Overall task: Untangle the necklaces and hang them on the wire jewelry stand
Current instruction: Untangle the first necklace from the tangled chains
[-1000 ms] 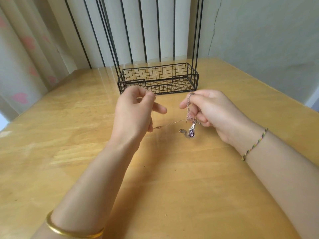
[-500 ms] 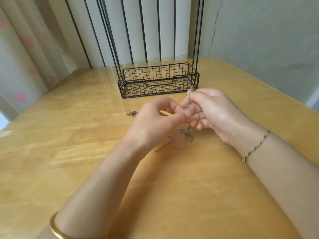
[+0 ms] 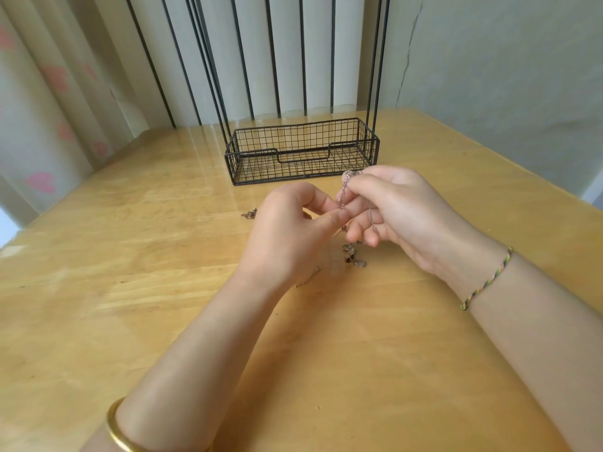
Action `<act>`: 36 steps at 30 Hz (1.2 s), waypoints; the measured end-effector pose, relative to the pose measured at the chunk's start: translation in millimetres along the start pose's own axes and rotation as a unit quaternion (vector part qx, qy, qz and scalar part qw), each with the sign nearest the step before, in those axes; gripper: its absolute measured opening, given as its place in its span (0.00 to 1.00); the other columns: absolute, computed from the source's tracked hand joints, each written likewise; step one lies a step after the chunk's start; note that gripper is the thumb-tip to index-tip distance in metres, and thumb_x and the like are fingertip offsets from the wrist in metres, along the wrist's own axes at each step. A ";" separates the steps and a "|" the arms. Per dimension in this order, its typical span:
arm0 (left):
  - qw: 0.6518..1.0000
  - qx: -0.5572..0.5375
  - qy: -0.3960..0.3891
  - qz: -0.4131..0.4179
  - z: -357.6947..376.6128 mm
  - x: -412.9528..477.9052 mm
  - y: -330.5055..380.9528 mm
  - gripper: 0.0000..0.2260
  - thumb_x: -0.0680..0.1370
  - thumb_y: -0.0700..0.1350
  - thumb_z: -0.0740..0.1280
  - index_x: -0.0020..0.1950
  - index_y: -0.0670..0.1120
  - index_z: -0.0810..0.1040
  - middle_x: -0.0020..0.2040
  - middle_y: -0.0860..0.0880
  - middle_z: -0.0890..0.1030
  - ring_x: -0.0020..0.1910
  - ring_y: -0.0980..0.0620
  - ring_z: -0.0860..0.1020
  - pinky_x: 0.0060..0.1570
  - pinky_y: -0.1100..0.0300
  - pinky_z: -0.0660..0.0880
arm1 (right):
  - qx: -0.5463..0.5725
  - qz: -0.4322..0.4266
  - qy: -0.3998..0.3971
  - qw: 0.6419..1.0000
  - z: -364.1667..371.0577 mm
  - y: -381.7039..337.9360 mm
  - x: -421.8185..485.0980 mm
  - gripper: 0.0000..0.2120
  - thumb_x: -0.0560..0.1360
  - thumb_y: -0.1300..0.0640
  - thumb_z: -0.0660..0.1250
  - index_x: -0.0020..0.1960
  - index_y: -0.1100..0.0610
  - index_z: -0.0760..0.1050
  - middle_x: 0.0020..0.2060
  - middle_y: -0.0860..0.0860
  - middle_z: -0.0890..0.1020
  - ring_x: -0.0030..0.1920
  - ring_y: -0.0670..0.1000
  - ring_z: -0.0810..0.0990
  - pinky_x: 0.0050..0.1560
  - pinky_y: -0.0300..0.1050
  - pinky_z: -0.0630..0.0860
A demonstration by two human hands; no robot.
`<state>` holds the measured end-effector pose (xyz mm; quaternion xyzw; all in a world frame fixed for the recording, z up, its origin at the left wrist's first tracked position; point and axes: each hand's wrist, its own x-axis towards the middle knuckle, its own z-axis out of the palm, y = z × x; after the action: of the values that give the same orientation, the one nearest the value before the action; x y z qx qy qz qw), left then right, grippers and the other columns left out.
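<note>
The right hand (image 3: 401,216) holds the tangled necklaces (image 3: 343,194) up over the wooden surface (image 3: 130,288). Its fingers (image 3: 363,184) are curled together and clamped on the thin chain, which loops over the top of the forefinger and runs down in front of them. The left hand (image 3: 290,239) meets it from the side. Its fingers (image 3: 331,220), thumb against forefinger, pinch the same chain just below the right fingers' grip.

Beneath both sets of fingers the rest of the chain hangs down to a small cluster of pendants (image 3: 353,256); whether these touch the surface I cannot tell. A thin strand (image 3: 308,278) shows beside the heel of the left hand.

Beyond the fingers, apart from them, stands the black wire jewelry stand (image 3: 303,151), its basket base on the surface and its thin uprights running up out of view. To the left of the left fingers, a small brownish jewelry piece (image 3: 249,213) lies on the surface, clear of the hand.

A gold bangle (image 3: 120,432) circles the left forearm, and a woven bracelet (image 3: 486,278) sits on the right wrist.
</note>
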<state>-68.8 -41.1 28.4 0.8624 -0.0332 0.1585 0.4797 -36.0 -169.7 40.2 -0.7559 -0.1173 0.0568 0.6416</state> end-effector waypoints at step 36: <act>0.934 -0.257 0.180 -0.171 -10.6 12.8 -11.7 0.07 0.78 0.37 0.56 0.41 0.46 0.65 0.36 0.50 0.75 0.29 0.55 0.68 0.21 0.67 0.62 | -0.003 0.055 -0.043 0.998 9.3 -0.7 -4.7 0.11 0.76 0.66 0.58 0.37 0.61 0.73 0.30 0.53 0.74 0.19 0.45 0.69 0.18 0.34 0.60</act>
<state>-56.7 -24.8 28.0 0.6593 0.1625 0.2130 0.7026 -42.8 -161.9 39.1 -0.7602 -0.1032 0.1243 0.6293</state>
